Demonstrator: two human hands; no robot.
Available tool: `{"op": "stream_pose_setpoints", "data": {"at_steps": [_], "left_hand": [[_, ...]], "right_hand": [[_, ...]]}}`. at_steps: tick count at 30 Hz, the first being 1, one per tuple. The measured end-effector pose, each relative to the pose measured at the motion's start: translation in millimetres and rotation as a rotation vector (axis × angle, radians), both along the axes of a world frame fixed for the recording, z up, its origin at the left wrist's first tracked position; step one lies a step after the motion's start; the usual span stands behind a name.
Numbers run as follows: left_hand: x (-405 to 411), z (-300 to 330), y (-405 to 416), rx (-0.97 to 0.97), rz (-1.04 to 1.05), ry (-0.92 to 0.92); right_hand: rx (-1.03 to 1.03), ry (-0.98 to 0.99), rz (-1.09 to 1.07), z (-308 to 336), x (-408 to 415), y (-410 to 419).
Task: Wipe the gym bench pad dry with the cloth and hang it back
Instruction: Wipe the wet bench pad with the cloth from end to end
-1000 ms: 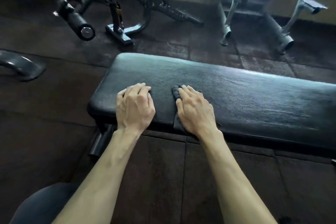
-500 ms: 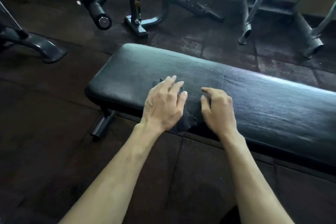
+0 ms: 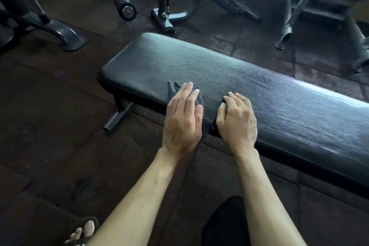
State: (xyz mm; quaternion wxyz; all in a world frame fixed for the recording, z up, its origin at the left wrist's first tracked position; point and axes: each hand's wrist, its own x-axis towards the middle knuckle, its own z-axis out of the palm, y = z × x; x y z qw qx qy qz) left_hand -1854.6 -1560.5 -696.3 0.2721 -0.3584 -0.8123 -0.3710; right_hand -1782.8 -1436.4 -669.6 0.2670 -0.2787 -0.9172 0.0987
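The left hand [image 3: 182, 120] presses flat on the dark cloth [image 3: 173, 90] at frame centre. The right hand [image 3: 237, 120] (fingers curled) pinches its other edge on the bench pad [image 3: 279, 102].

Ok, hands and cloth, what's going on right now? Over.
Left hand flat, pressing the dark grey cloth. Right hand with curled fingers on the cloth's other end. Cloth on the black padded bench pad, not hung. Nothing in the way.
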Motion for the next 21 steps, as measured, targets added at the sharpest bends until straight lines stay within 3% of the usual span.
{"op": "stream_pose_setpoints", "data": {"at_steps": [4,6,13,21], "left_hand": [[-7.4,-18.8,-9.9,-0.133,0.147,0.155],[-7.3,-24.6,-3.3,-0.103,0.223,0.155],[-2.1,-31.1,16.9,0.206,0.441,-0.054],[-18.3,-19.2,25.4,0.641,0.435,-0.399]], "right_hand": [[-0.004,-0.004,0.013,-2.1,1.8,1.7],[-0.019,-0.004,0.003,-2.4,0.8,2.3],[-0.02,0.01,-0.01,0.9,-9.8,-3.8],[-0.012,0.031,0.177,0.4,-28.1,-25.2]]}}
